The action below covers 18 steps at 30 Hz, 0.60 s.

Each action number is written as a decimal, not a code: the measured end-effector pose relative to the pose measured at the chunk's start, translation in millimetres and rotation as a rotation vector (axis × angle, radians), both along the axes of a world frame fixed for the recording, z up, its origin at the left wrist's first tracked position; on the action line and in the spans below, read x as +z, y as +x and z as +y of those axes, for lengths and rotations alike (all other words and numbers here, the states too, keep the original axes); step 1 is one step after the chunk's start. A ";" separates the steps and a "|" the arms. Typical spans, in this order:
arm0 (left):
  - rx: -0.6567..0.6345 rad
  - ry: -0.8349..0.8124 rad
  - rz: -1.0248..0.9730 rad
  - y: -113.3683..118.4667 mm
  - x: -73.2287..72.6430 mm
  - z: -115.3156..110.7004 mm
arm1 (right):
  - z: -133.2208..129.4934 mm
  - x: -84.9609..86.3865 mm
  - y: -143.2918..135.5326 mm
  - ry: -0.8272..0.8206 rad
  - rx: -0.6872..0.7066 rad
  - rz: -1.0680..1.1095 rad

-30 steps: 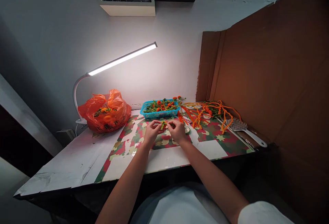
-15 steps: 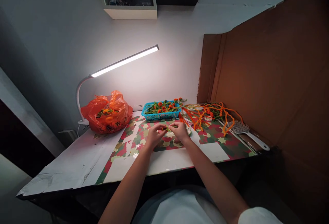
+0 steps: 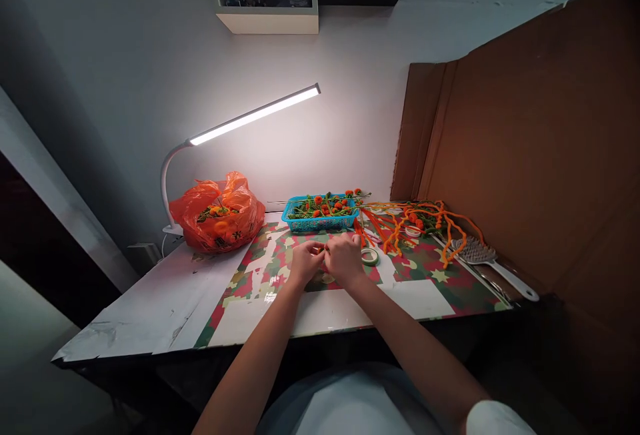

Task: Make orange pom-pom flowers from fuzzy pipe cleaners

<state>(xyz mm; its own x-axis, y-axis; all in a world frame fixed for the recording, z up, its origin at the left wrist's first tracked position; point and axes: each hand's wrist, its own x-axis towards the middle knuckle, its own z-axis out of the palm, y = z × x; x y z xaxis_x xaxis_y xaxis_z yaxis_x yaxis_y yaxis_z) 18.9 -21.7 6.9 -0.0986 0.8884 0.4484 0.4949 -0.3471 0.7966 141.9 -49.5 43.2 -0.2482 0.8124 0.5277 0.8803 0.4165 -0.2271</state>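
My left hand and my right hand meet over the middle of the table, fingertips pinched together. Between them is something small that the fingers mostly cover; I cannot make out what it is. The right hand is closed, its back turned up. Just right of it lies a roll of green tape. Behind the hands stands a blue plastic basket of green stems with orange fuzzy flower heads. Orange fuzzy strands lie to the right of the basket.
An orange plastic bag holding orange and yellow flowers sits at the back left, beside a lit clip lamp. At the right lie a white hairbrush and a tall cardboard panel. The table's front edge runs below my forearms.
My right hand has turned over more and closed around the small greenish piece, which is now mostly hidden. The whole view has shifted slightly, and the tape roll shows more fully.
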 end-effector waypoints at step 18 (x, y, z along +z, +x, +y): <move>-0.313 -0.201 -0.812 -2.5 2.3 5.9 | 12.6 -30.4 24.2 -0.011 0.443 0.658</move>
<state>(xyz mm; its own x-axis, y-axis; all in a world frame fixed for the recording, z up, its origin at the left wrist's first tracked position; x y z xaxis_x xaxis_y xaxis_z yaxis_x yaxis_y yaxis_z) 16.4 -15.8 9.2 -0.0578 0.9822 0.1789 -0.3419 -0.1878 0.9208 166.1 -36.9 12.9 -0.1895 0.7173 0.6705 0.3170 0.6910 -0.6496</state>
